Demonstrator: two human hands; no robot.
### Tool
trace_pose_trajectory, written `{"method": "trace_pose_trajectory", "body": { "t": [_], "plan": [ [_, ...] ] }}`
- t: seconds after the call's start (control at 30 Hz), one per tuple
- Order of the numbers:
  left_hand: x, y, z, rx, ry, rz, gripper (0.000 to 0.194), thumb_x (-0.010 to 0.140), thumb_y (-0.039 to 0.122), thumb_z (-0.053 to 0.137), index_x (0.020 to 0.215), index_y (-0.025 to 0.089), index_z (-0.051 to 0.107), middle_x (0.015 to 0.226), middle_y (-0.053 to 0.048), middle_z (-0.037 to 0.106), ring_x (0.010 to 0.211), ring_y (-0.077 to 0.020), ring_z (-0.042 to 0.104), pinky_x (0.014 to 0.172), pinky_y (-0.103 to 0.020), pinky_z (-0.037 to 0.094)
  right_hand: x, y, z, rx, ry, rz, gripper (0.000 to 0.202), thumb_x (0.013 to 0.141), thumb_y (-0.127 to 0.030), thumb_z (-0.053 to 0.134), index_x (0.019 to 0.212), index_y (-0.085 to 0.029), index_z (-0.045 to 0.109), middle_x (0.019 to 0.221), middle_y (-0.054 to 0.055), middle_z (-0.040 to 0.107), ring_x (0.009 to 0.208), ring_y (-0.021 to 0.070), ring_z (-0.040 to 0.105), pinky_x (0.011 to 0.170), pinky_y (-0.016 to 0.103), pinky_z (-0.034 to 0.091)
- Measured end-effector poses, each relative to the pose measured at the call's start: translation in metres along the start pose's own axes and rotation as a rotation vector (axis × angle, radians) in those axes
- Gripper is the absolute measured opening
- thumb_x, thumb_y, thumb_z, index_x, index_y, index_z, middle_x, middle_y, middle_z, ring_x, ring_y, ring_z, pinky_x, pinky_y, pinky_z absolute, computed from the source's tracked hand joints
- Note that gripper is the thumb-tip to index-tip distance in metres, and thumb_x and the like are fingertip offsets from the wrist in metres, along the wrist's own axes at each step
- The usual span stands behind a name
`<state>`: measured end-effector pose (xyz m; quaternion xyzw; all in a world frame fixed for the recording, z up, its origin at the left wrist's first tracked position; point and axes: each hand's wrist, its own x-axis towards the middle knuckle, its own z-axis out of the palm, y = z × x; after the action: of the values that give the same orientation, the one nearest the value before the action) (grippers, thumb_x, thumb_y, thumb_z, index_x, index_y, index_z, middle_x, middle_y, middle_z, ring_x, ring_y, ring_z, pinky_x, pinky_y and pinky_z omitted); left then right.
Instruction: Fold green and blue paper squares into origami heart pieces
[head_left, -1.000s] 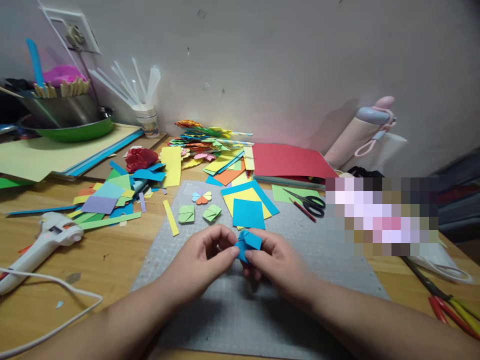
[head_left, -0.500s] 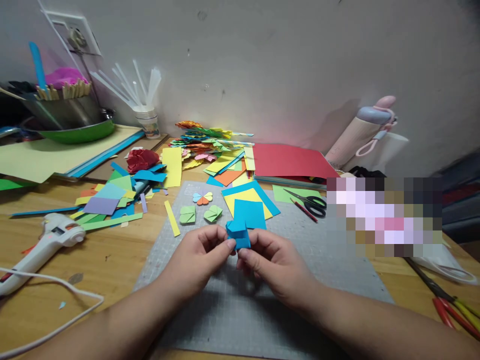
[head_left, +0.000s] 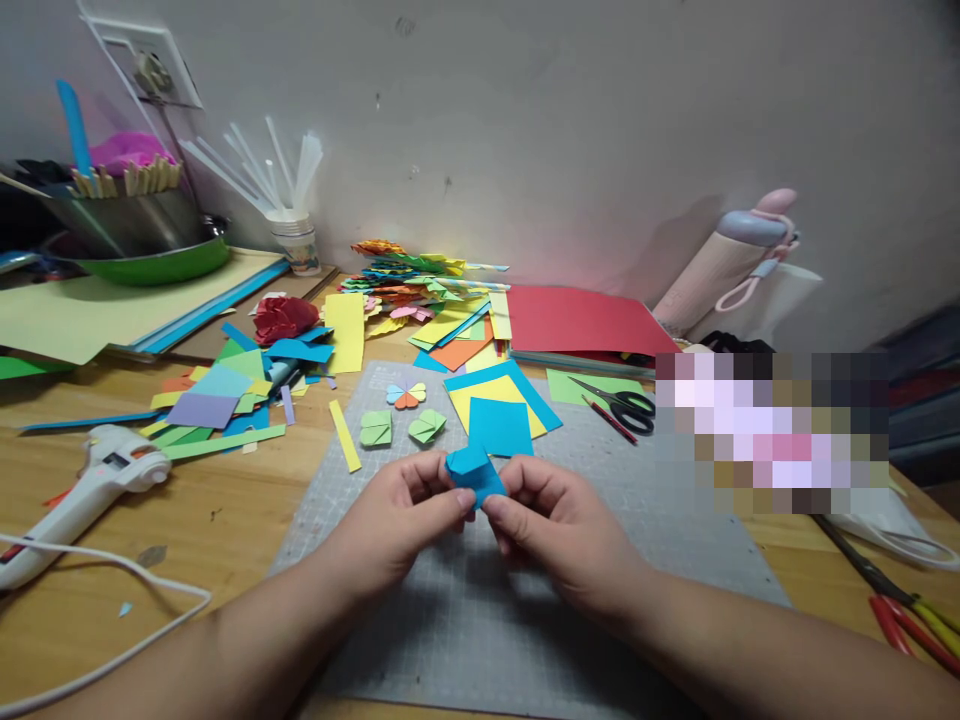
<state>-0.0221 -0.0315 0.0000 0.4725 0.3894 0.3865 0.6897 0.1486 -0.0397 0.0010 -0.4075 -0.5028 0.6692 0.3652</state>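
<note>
- One folded blue paper (head_left: pixel 477 476) is pinched in the fingers of your left hand (head_left: pixel 420 505) and right hand (head_left: pixel 553 515), above the grey mat (head_left: pixel 450 630).
- Two green folded papers (head_left: pixel 376 430) and one multicoloured flower (head_left: pixel 406 395) lie beyond.
- Mat print: too small to read.

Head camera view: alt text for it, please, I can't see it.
The left hand and right hand hold a folded blue paper above a gray cutting mat. Beyond lie a flat blue square, two green folded papers and black scissors; a white glue gun sits left.
</note>
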Motion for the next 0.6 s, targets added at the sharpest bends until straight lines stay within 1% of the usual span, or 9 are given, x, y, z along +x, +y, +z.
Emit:
{"method": "trace_pose_trajectory", "body": {
  "t": [0.17, 0.33, 0.5, 0.6],
  "plan": [
    [0.0004, -0.0037, -0.0024, -0.007, -0.013, -0.007, 0.010, 0.075, 0.023, 0.067, 0.071, 0.016, 0.062, 0.061, 0.005, 0.052, 0.057, -0.0080, 0.042, 0.058, -0.019, 0.034, 0.0007, -0.0011, -0.0014, -0.011, 0.000, -0.022, 0.028, 0.077, -0.038, 0.065, 0.068, -0.018, 0.048, 0.053, -0.007, 0.045, 0.045, 0.0063, 0.037, 0.045, 0.020, 0.028],
    [-0.0008, -0.0041, -0.0004, -0.016, -0.021, -0.032, 0.010, 0.074, 0.024, 0.068, 0.075, 0.015, 0.062, 0.065, 0.004, 0.054, 0.059, -0.0086, 0.043, 0.058, -0.020, 0.034, 0.0015, -0.0039, -0.0013, -0.071, 0.001, -0.049, 0.025, 0.077, -0.032, 0.062, 0.066, -0.019, 0.044, 0.054, -0.008, 0.041, 0.047, 0.0066, 0.033, 0.046, 0.021, 0.025],
    [-0.0006, -0.0047, 0.0010, 0.002, -0.016, -0.036, 0.014, 0.074, 0.027, 0.069, 0.075, 0.015, 0.062, 0.063, 0.004, 0.053, 0.058, -0.0083, 0.042, 0.058, -0.020, 0.034, 0.0016, -0.0031, -0.0009, -0.164, 0.050, -0.088, 0.025, 0.075, -0.027, 0.063, 0.062, -0.019, 0.043, 0.059, -0.006, 0.040, 0.053, 0.0080, 0.036, 0.050, 0.022, 0.029],
    [-0.0003, -0.0046, -0.0010, 0.052, -0.014, -0.044, 0.015, 0.076, 0.028, 0.068, 0.078, 0.015, 0.063, 0.067, 0.003, 0.057, 0.061, -0.0087, 0.045, 0.059, -0.020, 0.035, 0.0018, -0.0009, -0.0027, -0.138, -0.001, -0.071, 0.024, 0.080, -0.033, 0.059, 0.067, -0.018, 0.046, 0.058, -0.006, 0.045, 0.050, 0.0082, 0.040, 0.050, 0.023, 0.032]
  ]
}}
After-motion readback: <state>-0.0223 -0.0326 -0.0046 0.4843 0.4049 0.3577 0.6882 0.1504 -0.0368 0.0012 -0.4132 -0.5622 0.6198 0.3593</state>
